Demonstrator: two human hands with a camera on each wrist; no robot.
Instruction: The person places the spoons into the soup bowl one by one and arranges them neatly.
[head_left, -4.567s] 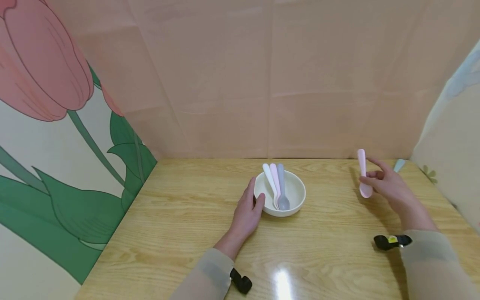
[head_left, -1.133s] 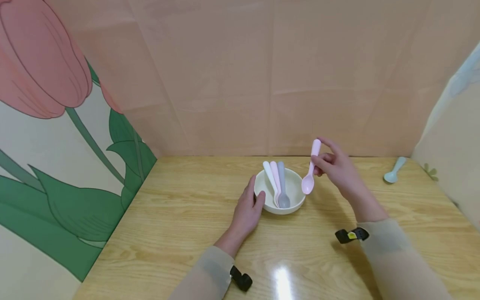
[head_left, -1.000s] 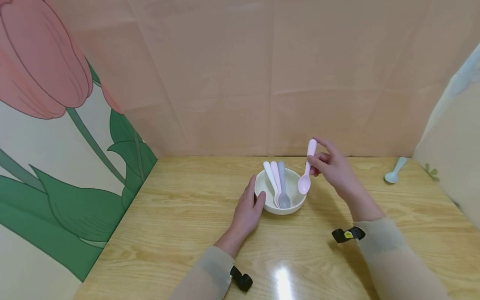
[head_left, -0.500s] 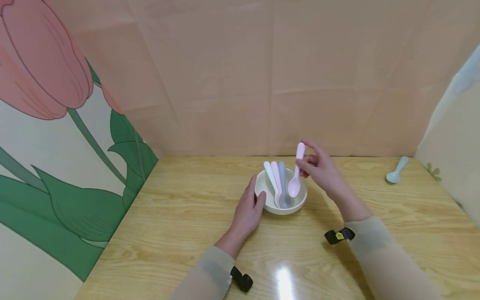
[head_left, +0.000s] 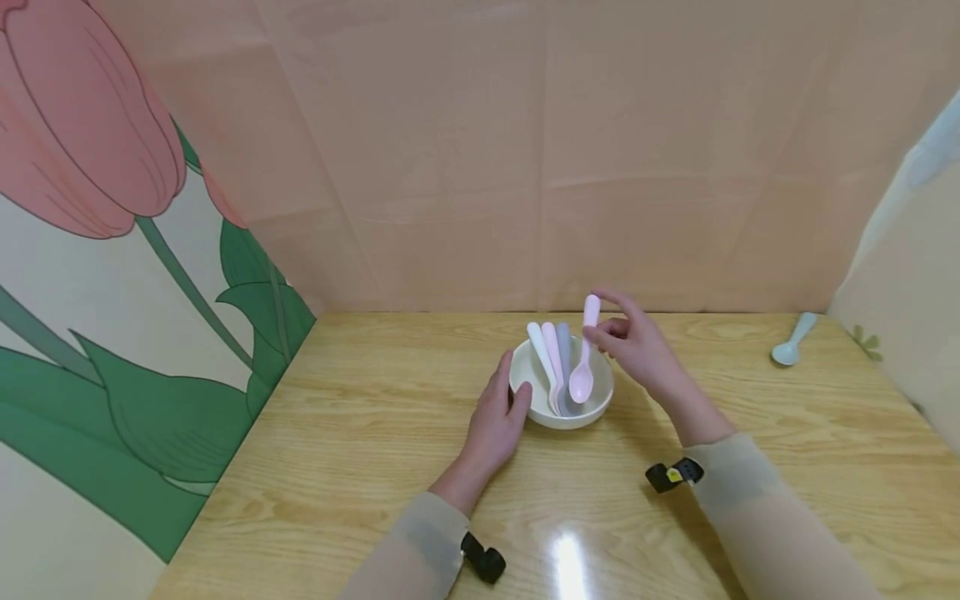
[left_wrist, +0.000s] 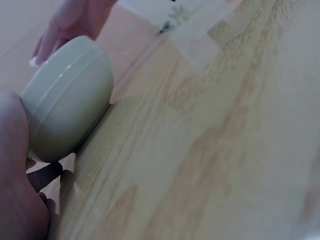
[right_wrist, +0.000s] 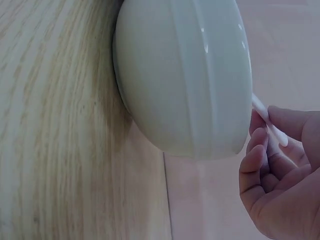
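Observation:
A white bowl (head_left: 557, 423) stands on the wooden table, holding a white spoon (head_left: 542, 354), a pink spoon (head_left: 551, 343) and a grey spoon (head_left: 563, 348). My left hand (head_left: 497, 417) grips its left side, thumb by the near rim and fingers round the outer wall. Over the bowl's right half, my right hand (head_left: 633, 346) pinches a second pink spoon (head_left: 582, 379) by the handle, its scoop pointing down in front of the grey spoon. In the right wrist view, that handle (right_wrist: 270, 125) shows between thumb and fingers behind the bowl (right_wrist: 190, 75).
A pale blue-green spoon (head_left: 787, 352) lies at the table's back right, near the side wall. The table (head_left: 360, 433) meets a pink cloth backdrop (head_left: 420, 208) along its rear edge. At the left rises a panel (head_left: 172, 417) printed with tulips.
My right hand has carried the second pink spoon leftward from the table's right side to over the bowl, then lowered it slightly. My left hand has stayed on the bowl.

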